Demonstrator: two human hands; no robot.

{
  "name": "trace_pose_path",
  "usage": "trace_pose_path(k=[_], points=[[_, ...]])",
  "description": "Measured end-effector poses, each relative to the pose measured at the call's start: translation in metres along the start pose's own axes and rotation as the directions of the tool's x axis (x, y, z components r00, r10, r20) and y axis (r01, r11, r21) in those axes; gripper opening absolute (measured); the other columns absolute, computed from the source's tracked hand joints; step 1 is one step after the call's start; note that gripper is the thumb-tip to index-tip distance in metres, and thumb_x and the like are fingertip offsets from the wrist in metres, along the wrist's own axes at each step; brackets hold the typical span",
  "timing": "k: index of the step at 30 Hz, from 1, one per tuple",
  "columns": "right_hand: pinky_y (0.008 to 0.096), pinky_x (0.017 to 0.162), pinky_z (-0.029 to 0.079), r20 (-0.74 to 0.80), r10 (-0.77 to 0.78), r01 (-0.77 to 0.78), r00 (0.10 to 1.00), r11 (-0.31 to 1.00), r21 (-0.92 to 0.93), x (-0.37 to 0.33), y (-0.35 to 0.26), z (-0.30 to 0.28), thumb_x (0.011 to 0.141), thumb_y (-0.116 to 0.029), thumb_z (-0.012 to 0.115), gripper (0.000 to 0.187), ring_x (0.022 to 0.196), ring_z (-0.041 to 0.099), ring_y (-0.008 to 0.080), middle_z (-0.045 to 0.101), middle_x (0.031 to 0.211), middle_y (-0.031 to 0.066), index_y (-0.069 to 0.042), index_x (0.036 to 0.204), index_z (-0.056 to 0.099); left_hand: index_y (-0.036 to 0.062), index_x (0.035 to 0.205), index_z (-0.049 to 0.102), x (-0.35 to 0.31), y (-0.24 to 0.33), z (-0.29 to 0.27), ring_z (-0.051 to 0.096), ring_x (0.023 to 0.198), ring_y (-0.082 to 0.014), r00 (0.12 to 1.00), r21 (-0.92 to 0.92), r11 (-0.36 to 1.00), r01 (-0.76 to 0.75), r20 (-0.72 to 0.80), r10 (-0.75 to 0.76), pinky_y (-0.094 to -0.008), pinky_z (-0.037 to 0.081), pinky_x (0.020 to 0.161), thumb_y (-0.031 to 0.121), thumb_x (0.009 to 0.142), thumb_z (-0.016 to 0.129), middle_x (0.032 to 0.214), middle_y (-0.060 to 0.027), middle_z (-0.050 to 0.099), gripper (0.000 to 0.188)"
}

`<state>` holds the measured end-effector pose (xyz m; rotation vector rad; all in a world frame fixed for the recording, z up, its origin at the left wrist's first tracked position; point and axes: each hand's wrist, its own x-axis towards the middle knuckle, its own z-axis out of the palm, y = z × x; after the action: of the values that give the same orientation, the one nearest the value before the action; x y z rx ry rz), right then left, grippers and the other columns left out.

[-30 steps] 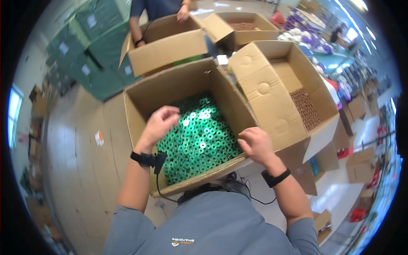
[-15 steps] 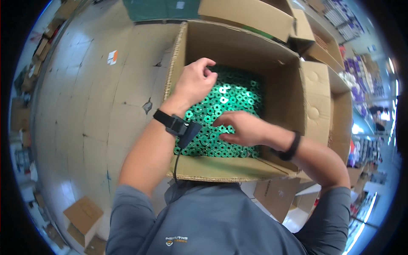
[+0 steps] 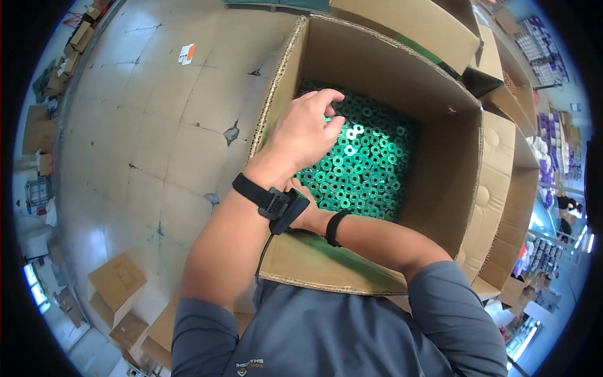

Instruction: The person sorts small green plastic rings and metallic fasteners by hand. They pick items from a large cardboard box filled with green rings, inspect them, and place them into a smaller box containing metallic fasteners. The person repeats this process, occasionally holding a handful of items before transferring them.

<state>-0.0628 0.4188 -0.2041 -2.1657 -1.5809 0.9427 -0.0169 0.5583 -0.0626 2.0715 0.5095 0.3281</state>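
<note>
In the head view, your left hand (image 3: 308, 129) is over the green ring-shaped pieces (image 3: 370, 163), toward the left side of the large cardboard box (image 3: 443, 169) that holds them. Its back is turned up, the fingers loosely bent, with the thumb and forefinger parted, so it looks released; whether it touches the pieces below, you cannot tell from here. Your right hand (image 3: 312, 212) reaches across to the near left part of the same box, under your left wrist. The device (image 3: 291, 210) strapped there covers much of that hand, so whether it is clenched, loose or grasping a piece cannot be told.

The green pieces lie in a dense layer over the bottom of the box, many with their round holes facing up, and light glints off those just right of your left hand. A black strap (image 3: 251, 193) circles your left wrist, with a cable (image 3: 260, 254) running down from the device; a black band (image 3: 336, 227) circles your right wrist. The near edge of the box stands just in front of your grey shirt (image 3: 326, 333). To the right is a cardboard flap (image 3: 493, 176), and to the left, on the tiled floor (image 3: 125, 138), lies an orange-and-white card (image 3: 186, 54).
</note>
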Motion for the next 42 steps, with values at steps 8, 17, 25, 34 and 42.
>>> trace_pose_path(k=[8,17,25,34,42], points=[[0.0469,0.092,0.045,-0.229,0.027,0.096,0.973,0.856,0.508,0.012,0.031,0.080,0.080,-0.015,0.070,0.037,0.110,0.051,0.0347,0.054,0.115,0.0114,-0.009,0.115,0.061,0.0017,0.127,0.061,0.003,0.009,-0.001,0.065,0.074,-0.0180,0.999,-0.004,1.000,-0.008,0.043,0.008,-0.0335,0.054,0.071,0.014,0.089,0.066,0.095,-0.0106,0.068,0.040],[0.0484,0.097,0.044,-0.106,0.072,-0.053,0.992,0.983,0.176,0.000,0.008,0.031,0.080,-0.018,0.071,0.037,0.117,0.050,0.0364,0.053,0.122,0.0141,-0.008,0.114,0.061,0.0041,0.128,0.062,0.002,0.007,0.003,0.065,0.070,-0.0134,0.997,-0.037,0.998,0.058,0.059,-0.055,-0.0315,0.054,0.068,0.013,0.089,0.068,0.095,-0.0074,0.069,0.041],[0.0478,0.096,0.044,-0.057,0.165,-0.152,0.985,0.972,0.178,-0.002,-0.005,0.015,0.083,-0.021,0.070,0.034,0.112,0.053,0.0363,0.057,0.117,0.0146,-0.008,0.113,0.061,0.0028,0.128,0.062,0.002,0.006,0.001,0.064,0.069,-0.0133,0.998,-0.023,0.999,0.042,0.058,-0.040,-0.0308,0.054,0.068,0.015,0.089,0.067,0.094,-0.0079,0.068,0.041],[0.0480,0.094,0.045,-0.119,0.106,-0.083,0.987,0.980,0.179,0.000,-0.002,0.020,0.084,-0.024,0.067,0.027,0.112,0.053,0.0372,0.057,0.118,0.0147,-0.007,0.105,0.065,0.0024,0.128,0.062,0.003,0.004,0.003,0.066,0.071,-0.0147,0.998,0.004,0.999,0.034,0.054,-0.034,-0.0315,0.054,0.068,0.016,0.089,0.067,0.095,-0.0091,0.069,0.042],[0.0478,0.093,0.045,-0.247,-0.091,0.135,0.965,0.976,0.169,-0.001,0.016,0.037,0.083,-0.025,0.069,0.028,0.110,0.054,0.0378,0.058,0.114,0.0173,-0.006,0.104,0.066,0.0022,0.128,0.062,0.004,0.004,0.002,0.065,0.072,-0.0154,0.999,-0.004,1.000,0.027,0.045,-0.027,-0.0323,0.054,0.068,0.016,0.089,0.067,0.095,-0.0088,0.069,0.041]])
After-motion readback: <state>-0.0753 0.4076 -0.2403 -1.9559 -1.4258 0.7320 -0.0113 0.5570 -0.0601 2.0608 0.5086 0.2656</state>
